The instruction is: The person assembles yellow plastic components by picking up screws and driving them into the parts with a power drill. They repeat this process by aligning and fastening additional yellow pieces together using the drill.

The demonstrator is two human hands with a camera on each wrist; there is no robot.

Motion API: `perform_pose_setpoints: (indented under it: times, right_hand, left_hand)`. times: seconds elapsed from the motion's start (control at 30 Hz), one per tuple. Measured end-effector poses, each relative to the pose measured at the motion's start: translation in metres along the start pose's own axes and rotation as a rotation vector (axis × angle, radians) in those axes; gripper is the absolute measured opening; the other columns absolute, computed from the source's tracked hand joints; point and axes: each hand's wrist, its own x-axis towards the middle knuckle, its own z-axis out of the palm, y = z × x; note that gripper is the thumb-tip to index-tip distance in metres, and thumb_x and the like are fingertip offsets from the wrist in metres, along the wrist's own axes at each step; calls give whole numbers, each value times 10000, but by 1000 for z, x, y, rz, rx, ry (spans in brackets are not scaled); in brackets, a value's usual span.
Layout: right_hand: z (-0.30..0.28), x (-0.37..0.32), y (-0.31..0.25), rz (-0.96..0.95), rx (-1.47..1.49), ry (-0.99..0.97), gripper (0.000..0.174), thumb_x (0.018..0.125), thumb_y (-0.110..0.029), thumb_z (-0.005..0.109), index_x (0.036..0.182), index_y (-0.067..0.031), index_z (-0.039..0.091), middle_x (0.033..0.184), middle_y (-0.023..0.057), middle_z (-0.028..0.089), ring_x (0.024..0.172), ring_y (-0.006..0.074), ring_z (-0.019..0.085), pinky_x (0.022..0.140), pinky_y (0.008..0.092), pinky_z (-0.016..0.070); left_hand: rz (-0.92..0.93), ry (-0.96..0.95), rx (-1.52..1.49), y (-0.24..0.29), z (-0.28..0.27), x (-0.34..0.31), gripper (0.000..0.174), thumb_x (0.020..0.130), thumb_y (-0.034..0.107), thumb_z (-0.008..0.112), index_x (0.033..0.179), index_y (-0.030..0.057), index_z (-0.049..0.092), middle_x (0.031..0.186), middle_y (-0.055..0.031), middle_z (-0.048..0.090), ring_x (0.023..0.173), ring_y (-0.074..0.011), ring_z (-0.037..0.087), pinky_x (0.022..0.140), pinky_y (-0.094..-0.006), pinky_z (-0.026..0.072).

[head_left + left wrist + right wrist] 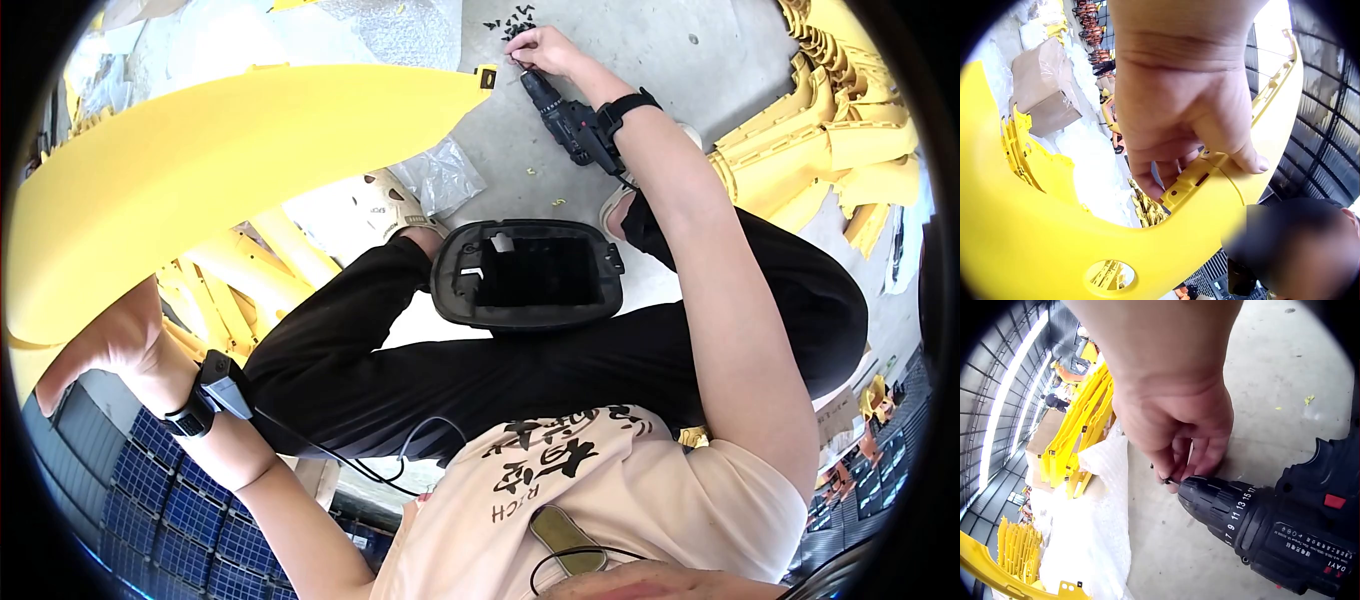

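Nearest, at the centre between the seated person's legs, is a dark oval object (455, 300) with a glossy face. At 9 o'clock, the left hand (118, 335) grips a long, curved yellow panel (240, 130), thumb on its outer face and fingers curled round its edge; the panel sweeps up to 12 o'clock. Just past centre, towards 12 o'clock, lies a black power drill (570, 125), nose pointing away. At that nose, the right hand (545, 50) pinches a tiny dark piece (1167, 481), probably a screw. Farther, a scatter of small black pieces (519, 22) sits at 12 o'clock; stacked yellow parts (800, 150) fill 2 o'clock.

The step appears to be loading the drill; the next move likely calls for seating the screw straight, then gripping the drill's handle while the panel is held steady.
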Motion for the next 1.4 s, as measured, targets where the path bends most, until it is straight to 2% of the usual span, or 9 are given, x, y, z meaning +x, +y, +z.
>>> perform_pose_setpoints:
  times: [0.17,0.23,0.33,0.53,0.77,0.83,1.13,1.23,1.4]
  right_hand:
    - [2,-1,-3,-3,-89,-4,163,880,-48,639,1023,-37,716,867,56,716,740,111,628,707,261,519]
    - [2,-1,-2,2,-102,-3,181,894,-38,629,1060,-17,698,888,66,708,765,116,629,719,260,520]
    - [3,-1,-1,2,-34,-5,175,897,-38,621,1053,-4,693,904,79,713,794,123,643,734,261,519]
    - [3,-3,2,-1,-25,-2,176,894,-50,626,1051,-3,692,913,83,714,821,131,651,748,272,520]
    - [7,-12,-9,-22,-163,53,202,844,-118,701,1026,-32,700,893,66,709,818,132,651,767,279,518]
    - [9,-14,-13,-8,-204,81,212,834,-124,710,1027,-35,699,889,66,708,815,134,651,772,279,517]
    - [-34,-46,-15,-47,-407,223,264,813,-219,691,1043,-91,709,981,101,713,926,234,671,840,334,512]
    - [-68,-79,-23,3,-910,-233,426,725,-93,716,1139,-73,619,999,112,672,956,275,637,841,367,512]
    - [-64,-151,-18,0,-1322,-372,794,617,-109,803,1316,-159,429,1201,114,578,1164,320,534,945,441,433]
  left_hand:
    - [34,65,-58,-4,12,1,1220,535,941,501,1453,147,377,1476,-61,406,1385,-279,351,1140,-529,257]
    - [132,515,321,-8,28,4,1225,528,945,492,1453,150,375,1470,-55,414,1379,-281,359,1136,-527,269]
    - [55,88,-52,-4,13,6,1227,524,949,479,1454,156,371,1469,-47,417,1377,-282,362,1134,-528,273]
    - [24,43,-204,-7,17,5,1210,532,945,485,1459,176,367,1466,-33,422,1381,-282,359,1141,-521,260]
    - [41,41,-193,-9,22,8,1193,545,934,500,1465,188,358,1477,-28,411,1394,-277,338,1152,-537,216]
    - [114,491,396,-14,45,14,1189,548,922,520,1471,192,346,1483,-25,401,1396,-275,333,1156,-534,206]
    - [91,323,408,-25,68,38,1189,503,898,563,1451,202,387,1476,-21,418,1388,-250,358,1160,-498,239]
    - [68,389,337,-29,73,43,1161,504,874,581,1441,212,407,1473,-24,427,1380,-246,379,1157,-503,258]
    - [107,253,284,-33,70,40,797,746,667,605,1383,204,488,1399,-35,514,1353,-243,419,1139,-473,315]
